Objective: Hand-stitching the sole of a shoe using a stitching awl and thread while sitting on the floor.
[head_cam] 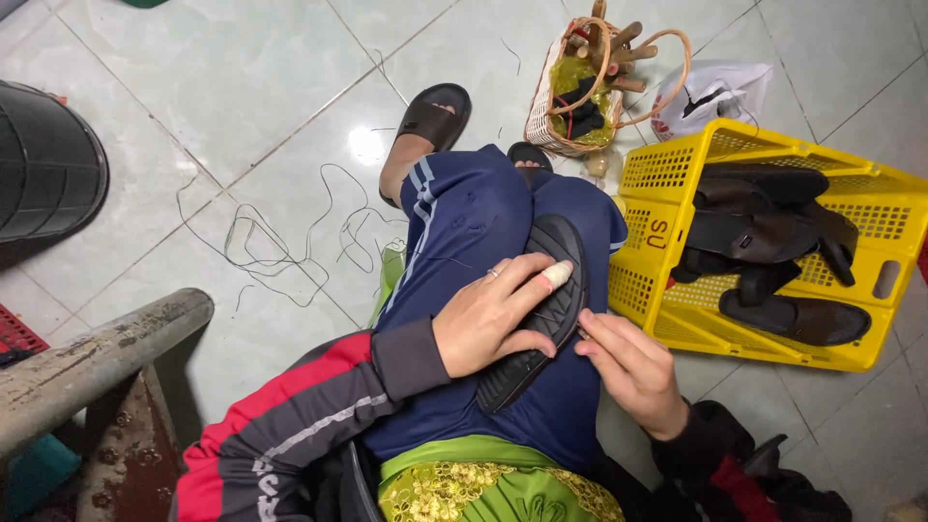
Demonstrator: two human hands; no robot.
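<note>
Black rubber is filling the middle of the frame: a sandal sole (538, 314) is lying tread-up across the person's lap, on dark blue trousers, just left of the yellow crate (657, 290). The left hand (493, 314) is curling over the sole from the left, fingers closed around its edge and pressing it down onto the thigh; its forefinger is wearing a pale bandage near the tip and another finger a ring. The right hand (628, 367) is coming in from the lower right with its fingers bunched together at the sole's right rim, touching it; whether they are pinching a needle or thread there is too small to tell. Judging by the loose thread (280, 246) trailing over the tiled floor (242, 87) at left centre, the step in hand is looking like hand work along the sole's edge, stitching or trimming. The next move is calling for a steady clamp from the left hand while the right fingers are working a little further round the rim. Finished dark sandals (773, 242) are piling inside the crate at right, and a wicker basket (590, 92) of tools is standing at upper centre.
</note>
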